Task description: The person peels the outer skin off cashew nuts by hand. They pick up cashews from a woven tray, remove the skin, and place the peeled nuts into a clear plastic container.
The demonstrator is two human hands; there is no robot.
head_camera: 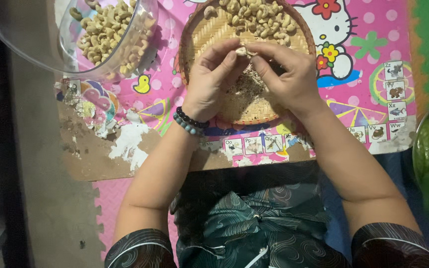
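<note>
A: What step is this, would you say?

B: Peeling, I judge. Both hands meet over the woven tray [194, 37]. The left hand [209, 84] and the right hand [289, 79] have their fingers [227, 57] pinched narrow on one cashew nut [241, 50], which sits right between the fingertips, above the tray's middle.

A: How does the nut look?

B: Small, pale cream, mostly hidden by the thumbs. I cannot tell whether any skin clings to it.

A: And around the fingers?

B: Beyond the fingertips, at the tray's far side, lies a heap of cashews [254, 17]. Under the fingers the tray carries brownish husk crumbs [247, 92]. Off past the left hand's fingers stands a clear plastic bowl [21, 47] holding more nuts, on a pink picture-printed desk [373, 30].

A: What would the next move call for?

B: Probably a light thumbnail rub, gentle enough not to snap the kernel, with the scraps dropping onto the tray.

A: Anything on the wrist?

B: A beaded bracelet [189, 124] on the left one.
</note>
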